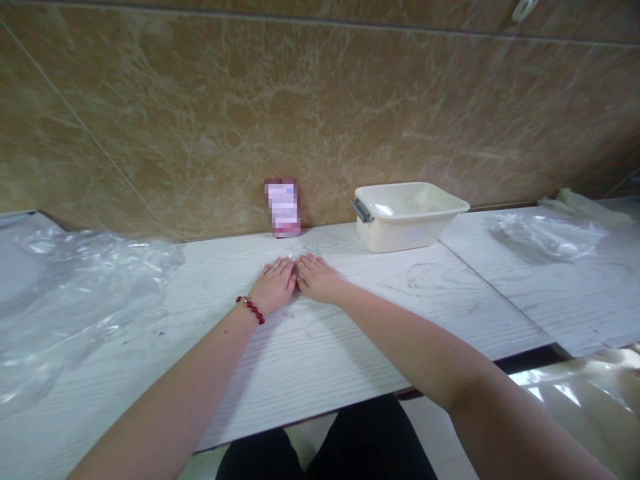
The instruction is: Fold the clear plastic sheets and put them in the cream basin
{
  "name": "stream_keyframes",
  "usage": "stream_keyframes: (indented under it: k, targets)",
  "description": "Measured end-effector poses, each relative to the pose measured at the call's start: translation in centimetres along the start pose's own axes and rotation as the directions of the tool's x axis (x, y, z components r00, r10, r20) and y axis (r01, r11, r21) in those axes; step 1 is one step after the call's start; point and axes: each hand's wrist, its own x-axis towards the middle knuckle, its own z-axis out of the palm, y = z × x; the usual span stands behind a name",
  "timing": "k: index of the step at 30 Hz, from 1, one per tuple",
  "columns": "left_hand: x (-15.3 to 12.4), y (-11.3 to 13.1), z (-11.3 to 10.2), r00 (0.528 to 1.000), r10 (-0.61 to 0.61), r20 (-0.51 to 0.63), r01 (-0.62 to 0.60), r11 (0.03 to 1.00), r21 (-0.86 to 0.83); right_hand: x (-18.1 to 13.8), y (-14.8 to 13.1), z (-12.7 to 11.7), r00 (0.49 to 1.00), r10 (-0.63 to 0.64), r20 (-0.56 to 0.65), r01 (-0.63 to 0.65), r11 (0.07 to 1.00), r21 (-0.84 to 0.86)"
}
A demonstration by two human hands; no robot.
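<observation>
My left hand [275,285] lies palm down on the white wood-grain table [320,367], with a red bead bracelet [251,309] around its wrist. Beside it, thumbs close together, my right hand [317,277] also rests palm down. The fingers of both are stretched out and point toward the wall. A faint clear glint shows by the fingertips; I cannot make out what it is. Just beyond my hands, a phone-like object with a blurred face [284,208] leans upright against the wall.
A cream plastic bin [400,233] with a grey handle stands right of my hands, near the marbled wall [320,113]. Clear plastic sheeting [100,287] covers the table's left part. Crumpled clear plastic [555,235] and a pale cloth-like piece [585,205] lie far right.
</observation>
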Motion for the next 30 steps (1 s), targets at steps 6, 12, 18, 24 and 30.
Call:
stream_keyframes:
  k: [6, 12, 18, 24, 30]
  targets:
    - [-0.4, 0.2, 0.2, 0.996, -0.087, 0.028, 0.087, 0.996, -0.001, -0.2, 0.1, -0.2, 0.999, 0.029, 0.03, -0.028, 0.999, -0.017]
    - [-0.5, -0.3, 0.2, 0.975, -0.213, 0.068, 0.214, 0.977, -0.007, -0.3, 0.7, -0.8, 0.979, 0.187, 0.084, -0.185, 0.982, -0.027]
    - [-0.7, -1.1, 0.1, 0.96, -0.264, 0.097, 0.267, 0.964, -0.014, -0.2, 1.4, -1.0, 0.929, 0.354, 0.106, -0.353, 0.935, -0.022]
    - [-0.8, -1.2, 0.0, 0.96, -0.261, 0.1, 0.265, 0.964, -0.033, -1.3, 3.5, -4.2, 0.963, 0.266, 0.049, -0.264, 0.963, -0.045]
    - [-0.9, -1.2, 0.0, 0.967, -0.241, 0.081, 0.245, 0.969, -0.042, -2.9, 2.4, -8.5, 0.984, 0.009, 0.179, 0.008, 0.996, -0.089]
